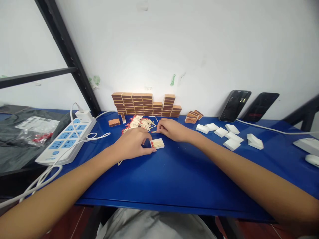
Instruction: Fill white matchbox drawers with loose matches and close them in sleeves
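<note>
A small white matchbox tray (161, 143) with several red-headed matches in it lies on the blue table. My left hand (133, 142) steadies its left end between thumb and fingers. Just behind the tray, my right hand (169, 128) is closed in a pinch, and a match (153, 132) sticks out from its fingertips to the left. A heap of loose matches (136, 122) lies behind my left hand, which partly hides it.
Stacked matchboxes (146, 104) stand along the wall. Several white trays (233, 136) lie to the right, near a few brown box sleeves (193, 116). Two phones (234, 105) lean on the wall. At left are a power strip (67, 139) with cables and a grey bag (15, 146).
</note>
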`<state>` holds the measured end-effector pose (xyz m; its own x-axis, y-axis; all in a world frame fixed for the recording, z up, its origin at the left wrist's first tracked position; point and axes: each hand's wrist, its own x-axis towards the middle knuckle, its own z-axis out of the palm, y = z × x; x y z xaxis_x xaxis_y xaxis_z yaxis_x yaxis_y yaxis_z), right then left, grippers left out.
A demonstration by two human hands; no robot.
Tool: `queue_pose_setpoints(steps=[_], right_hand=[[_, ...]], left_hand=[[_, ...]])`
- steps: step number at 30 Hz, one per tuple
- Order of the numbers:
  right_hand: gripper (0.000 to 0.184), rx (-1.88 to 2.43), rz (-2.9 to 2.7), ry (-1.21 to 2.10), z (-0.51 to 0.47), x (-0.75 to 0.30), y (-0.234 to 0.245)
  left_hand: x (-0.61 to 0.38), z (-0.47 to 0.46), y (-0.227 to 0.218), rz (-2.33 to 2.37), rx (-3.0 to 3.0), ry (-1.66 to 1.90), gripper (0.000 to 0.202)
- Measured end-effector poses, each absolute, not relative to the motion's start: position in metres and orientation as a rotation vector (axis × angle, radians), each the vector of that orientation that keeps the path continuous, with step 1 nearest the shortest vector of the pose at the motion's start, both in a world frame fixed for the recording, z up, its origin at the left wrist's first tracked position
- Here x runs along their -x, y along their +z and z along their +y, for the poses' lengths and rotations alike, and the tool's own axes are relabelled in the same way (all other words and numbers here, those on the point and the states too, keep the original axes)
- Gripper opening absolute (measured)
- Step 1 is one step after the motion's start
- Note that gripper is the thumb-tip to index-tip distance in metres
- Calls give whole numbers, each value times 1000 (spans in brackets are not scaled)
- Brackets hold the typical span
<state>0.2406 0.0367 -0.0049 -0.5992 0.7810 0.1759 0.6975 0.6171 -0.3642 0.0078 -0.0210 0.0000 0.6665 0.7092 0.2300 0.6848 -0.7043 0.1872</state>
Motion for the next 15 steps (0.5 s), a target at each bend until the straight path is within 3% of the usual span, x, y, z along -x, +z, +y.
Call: queue_pose_setpoints(steps=[10, 15], right_hand=[[9, 1030, -2571, 465, 19, -233, 5], [10, 1201, -2332, 306, 60, -232, 6]], left_hand=[[-5, -16, 1, 1258, -2799, 445, 34], [-8, -19, 0, 1229, -2793, 446, 33]])
